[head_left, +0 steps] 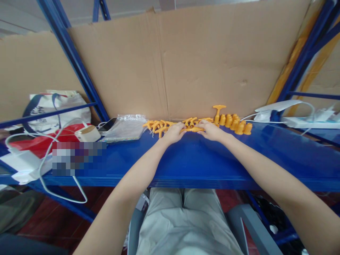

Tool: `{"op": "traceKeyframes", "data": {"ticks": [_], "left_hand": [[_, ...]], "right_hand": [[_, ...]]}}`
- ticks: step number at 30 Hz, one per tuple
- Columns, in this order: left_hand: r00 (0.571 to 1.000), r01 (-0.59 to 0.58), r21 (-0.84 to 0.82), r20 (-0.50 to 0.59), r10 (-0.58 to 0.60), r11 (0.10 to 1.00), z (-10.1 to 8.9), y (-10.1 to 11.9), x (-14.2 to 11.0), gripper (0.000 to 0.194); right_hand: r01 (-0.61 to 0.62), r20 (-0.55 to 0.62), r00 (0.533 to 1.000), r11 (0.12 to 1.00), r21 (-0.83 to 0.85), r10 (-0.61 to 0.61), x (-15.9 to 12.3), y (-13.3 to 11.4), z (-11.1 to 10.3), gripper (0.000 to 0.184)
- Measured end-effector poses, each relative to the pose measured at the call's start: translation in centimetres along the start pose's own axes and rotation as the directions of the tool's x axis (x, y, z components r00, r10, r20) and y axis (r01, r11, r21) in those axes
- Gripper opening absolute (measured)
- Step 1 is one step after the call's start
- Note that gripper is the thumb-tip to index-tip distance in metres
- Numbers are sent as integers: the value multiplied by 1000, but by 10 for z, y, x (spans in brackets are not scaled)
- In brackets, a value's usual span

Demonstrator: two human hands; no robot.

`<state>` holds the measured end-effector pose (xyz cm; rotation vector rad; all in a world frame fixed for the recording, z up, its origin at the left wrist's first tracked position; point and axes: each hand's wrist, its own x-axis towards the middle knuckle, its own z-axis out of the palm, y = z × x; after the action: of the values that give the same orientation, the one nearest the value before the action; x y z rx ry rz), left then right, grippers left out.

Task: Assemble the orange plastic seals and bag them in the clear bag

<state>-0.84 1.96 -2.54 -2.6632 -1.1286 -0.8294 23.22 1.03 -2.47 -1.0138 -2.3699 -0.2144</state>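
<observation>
Several orange-yellow corkscrew handles point(160, 126) with metal spirals lie in a heap at the back of the blue table. My left hand point(174, 132) rests at the heap's right side, fingers curled down on an orange-yellow plastic piece point(194, 130). That same piece reaches across to my right hand point(211, 131), whose fingers bend over its other end. More orange-yellow parts point(191, 121) lie just behind both hands. Right of my right hand stand several orange-yellow bell-shaped bases point(234, 124), and one upright assembled corkscrew point(219, 113) with a T-shaped handle. My fingertips are partly hidden.
A clear plastic bag point(127, 127) lies left of the heap, near a phone point(108, 124). Further left are a white box point(87, 134), a red cloth point(53, 140), cables and a tote bag point(63, 108). A power strip point(300, 122) sits right. Cardboard point(212, 60) walls the back.
</observation>
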Motion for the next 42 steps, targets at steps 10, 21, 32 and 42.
{"op": "traceKeyframes", "data": {"ticks": [10,21,32,42], "left_hand": [[999,16,17,37,-16,1000,3,-3,0,8],[999,-17,43,28,16,999,-6,5,0,9],[999,-41,76,5,41,996,-10,1,-1,13],[998,-51,79,-24,53,996,-11,1,-2,16]], "right_hand": [[-59,39,998,990,124,55,3,2,6,32],[-414,226,910,718,559,349,-1,10,-7,49],[-563,395,809,380,734,435,-2,-10,-15,39],[-548,437,828,342,763,350,-6,-7,-20,22]]}}
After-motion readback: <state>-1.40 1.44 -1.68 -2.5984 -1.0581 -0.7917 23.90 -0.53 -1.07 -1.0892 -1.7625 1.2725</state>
